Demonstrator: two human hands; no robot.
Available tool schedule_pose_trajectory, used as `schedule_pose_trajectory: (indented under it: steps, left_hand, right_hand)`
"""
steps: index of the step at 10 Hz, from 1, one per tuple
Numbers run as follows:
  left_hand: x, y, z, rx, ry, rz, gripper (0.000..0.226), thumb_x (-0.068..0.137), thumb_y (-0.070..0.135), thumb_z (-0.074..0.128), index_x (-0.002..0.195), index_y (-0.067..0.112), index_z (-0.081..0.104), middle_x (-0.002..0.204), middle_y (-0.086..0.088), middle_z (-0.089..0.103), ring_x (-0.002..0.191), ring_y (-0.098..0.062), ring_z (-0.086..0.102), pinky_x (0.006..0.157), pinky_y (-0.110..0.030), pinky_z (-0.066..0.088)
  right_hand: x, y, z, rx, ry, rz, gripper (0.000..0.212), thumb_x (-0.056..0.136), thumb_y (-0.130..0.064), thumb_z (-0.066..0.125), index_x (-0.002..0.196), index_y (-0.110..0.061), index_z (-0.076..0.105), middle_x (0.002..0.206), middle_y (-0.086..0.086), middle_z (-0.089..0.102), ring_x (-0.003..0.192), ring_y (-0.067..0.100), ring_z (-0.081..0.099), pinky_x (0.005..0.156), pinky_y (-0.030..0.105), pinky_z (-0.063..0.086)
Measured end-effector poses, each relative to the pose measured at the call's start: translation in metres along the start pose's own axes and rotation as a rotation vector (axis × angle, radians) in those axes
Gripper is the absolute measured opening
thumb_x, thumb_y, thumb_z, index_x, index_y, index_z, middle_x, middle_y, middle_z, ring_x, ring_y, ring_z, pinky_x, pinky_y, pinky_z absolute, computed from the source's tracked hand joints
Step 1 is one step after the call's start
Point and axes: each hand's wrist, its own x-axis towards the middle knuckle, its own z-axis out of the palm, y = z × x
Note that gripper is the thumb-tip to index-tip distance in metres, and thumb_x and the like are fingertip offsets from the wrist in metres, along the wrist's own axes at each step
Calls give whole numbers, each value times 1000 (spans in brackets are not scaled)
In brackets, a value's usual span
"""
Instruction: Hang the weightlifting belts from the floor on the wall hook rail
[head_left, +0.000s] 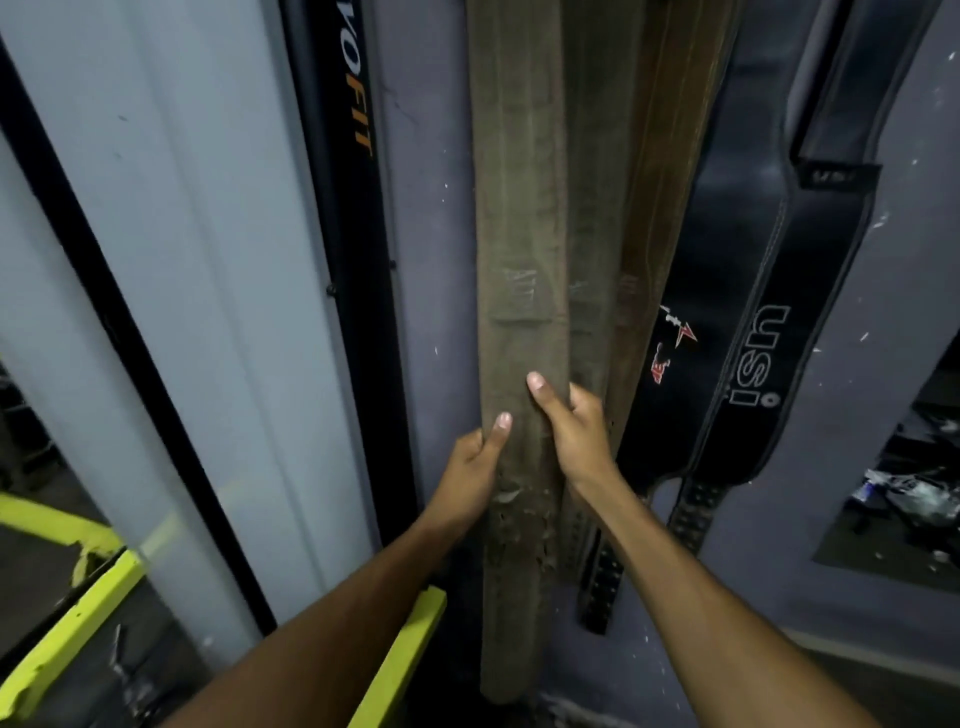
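Observation:
A worn brown leather belt (519, 218) hangs straight down the grey wall, its frayed lower end near the floor. My left hand (475, 467) grips its left edge with the thumb across the front. My right hand (569, 423) grips its right edge, fingers wrapped behind. Behind it hang a second brown belt (670, 156) and two black belts, one with a red logo (670, 395) and one with white lettering (779, 332). The hook rail is above the frame, out of view.
A black upright post with orange lettering (353, 171) stands left of the belts, beside a pale panel (171, 260). Yellow-green bars (78, 629) lie low at the left. A dark recess with clutter (914, 493) is at the right.

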Motion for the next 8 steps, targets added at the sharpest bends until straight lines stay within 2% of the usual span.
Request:
schedule_pose_trajectory:
  steps: [1,2,3,4,5,6,7,8]
  left_hand:
    - [-32,-10,-9,117,-4,-12,40,100,43,57,120,14,75,115,-4,80,112,-18,75,89,-21,57]
    - [-50,-8,-13,158,1,4,37,106,33,55,123,5,73,115,-8,80,111,-23,75,90,-23,57]
    - [-67,-6,-18,175,-36,-19,34,107,31,54,128,10,71,119,-3,79,115,-18,74,90,-19,56]
    - [-85,-21,-32,242,-57,-43,31,105,27,59,128,10,71,118,-1,79,115,-18,73,90,-20,57]
    - [-96,-26,-42,312,-22,-54,26,103,30,62,119,14,75,110,1,81,109,-17,75,88,-26,59]
    - [-99,-20,-46,479,5,-25,15,97,50,61,98,42,74,86,29,77,88,9,73,74,-6,51]
    - [-105,-31,-57,564,28,-43,24,88,63,62,110,55,57,100,30,74,98,15,68,85,-9,50]
    - [-108,-44,-70,540,29,-143,73,94,50,66,153,23,33,155,-8,50,140,-20,53,110,-32,43]
  right_hand:
    - [-45,17,-5,-34,-47,87,17,98,-22,72,110,-14,79,107,5,82,102,21,79,96,38,62]
    - [-66,18,-3,-50,-14,79,18,99,-23,70,111,-13,79,107,4,82,102,22,79,90,31,62]
    - [-81,13,-2,-43,-64,118,22,95,-26,73,111,-11,78,108,8,82,105,25,78,92,34,62]
    - [-107,23,-10,-174,-137,157,13,97,-13,73,109,-16,77,104,2,82,100,16,77,89,32,61]
    - [-125,25,-10,-214,-120,211,19,99,-2,66,105,-16,77,97,-3,83,90,9,77,79,26,60]
    - [-133,22,-2,-301,-82,231,15,100,-11,68,113,-15,75,108,3,82,102,17,77,92,40,62]
    - [-151,17,-9,-893,-82,214,46,97,-40,70,136,-19,61,132,4,73,122,25,68,100,35,54]
    - [-170,11,-32,-994,39,336,68,97,-51,67,152,-17,46,149,8,61,132,31,61,101,34,50]
